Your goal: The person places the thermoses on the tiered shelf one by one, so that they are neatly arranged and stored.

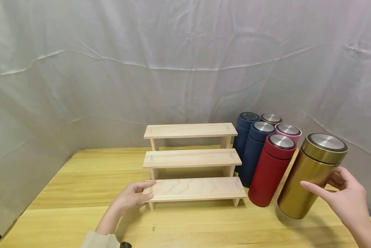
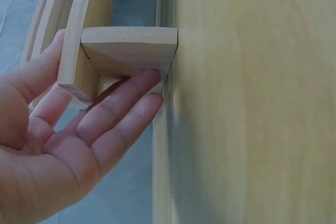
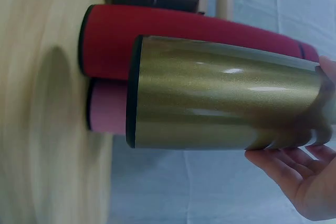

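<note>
My right hand (image 1: pixel 349 196) grips a gold thermos flask (image 1: pixel 303 182) at the far right, thumb on one side and fingers on the other. In the right wrist view, the dark base of the flask is raised off the table and its shadow lies below. On the left, my left hand (image 1: pixel 127 199) holds the left end of the lowest step of a three-tier wooden display stand (image 1: pixel 194 190). The left wrist view shows the thumb against the step board and fingertips (image 2: pixel 149 80) at the side support.
Beside the stand's right end stand a red flask (image 1: pixel 267 179), two navy flasks, a pink flask (image 1: pixel 288 130) and another with a steel-topped lid (image 1: pixel 271 119) behind. All are upright on the wooden table (image 1: pixel 80 193). A grey cloth (image 1: pixel 185 86) hangs behind.
</note>
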The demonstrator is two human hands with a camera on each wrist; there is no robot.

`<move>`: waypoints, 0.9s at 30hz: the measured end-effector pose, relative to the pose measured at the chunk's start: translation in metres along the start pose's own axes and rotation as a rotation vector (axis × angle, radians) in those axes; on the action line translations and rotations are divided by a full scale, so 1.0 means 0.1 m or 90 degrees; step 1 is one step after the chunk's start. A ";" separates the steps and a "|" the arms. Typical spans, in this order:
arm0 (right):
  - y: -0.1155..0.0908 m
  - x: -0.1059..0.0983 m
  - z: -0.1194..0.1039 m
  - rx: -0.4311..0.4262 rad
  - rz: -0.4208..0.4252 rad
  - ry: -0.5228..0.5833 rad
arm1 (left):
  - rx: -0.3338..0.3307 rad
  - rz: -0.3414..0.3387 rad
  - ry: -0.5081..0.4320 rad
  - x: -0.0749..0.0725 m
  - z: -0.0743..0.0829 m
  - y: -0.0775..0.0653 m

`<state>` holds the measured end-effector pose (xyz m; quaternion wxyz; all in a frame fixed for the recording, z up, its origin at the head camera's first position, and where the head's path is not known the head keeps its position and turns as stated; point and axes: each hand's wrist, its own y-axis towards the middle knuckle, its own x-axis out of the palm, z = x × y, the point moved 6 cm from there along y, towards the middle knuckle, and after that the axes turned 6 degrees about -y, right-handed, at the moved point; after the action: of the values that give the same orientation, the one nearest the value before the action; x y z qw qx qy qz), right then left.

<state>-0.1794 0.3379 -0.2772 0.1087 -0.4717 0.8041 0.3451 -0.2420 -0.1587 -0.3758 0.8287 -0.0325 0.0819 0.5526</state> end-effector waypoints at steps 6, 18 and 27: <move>-0.04 -0.01 -0.15 -0.020 -0.003 0.019 | 0.000 0.000 0.001 0.00 0.00 0.00; -0.09 0.10 -0.39 -0.056 -0.021 0.049 | -0.020 0.011 -0.006 -0.01 -0.03 0.00; -0.10 0.21 -0.60 -0.093 -0.021 0.077 | -0.016 0.008 0.000 0.00 -0.02 -0.01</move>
<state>-0.1731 0.2812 -0.2479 0.0312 -0.5115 0.7742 0.3716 -0.2417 -0.1596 -0.3777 0.8248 -0.0429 0.0752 0.5587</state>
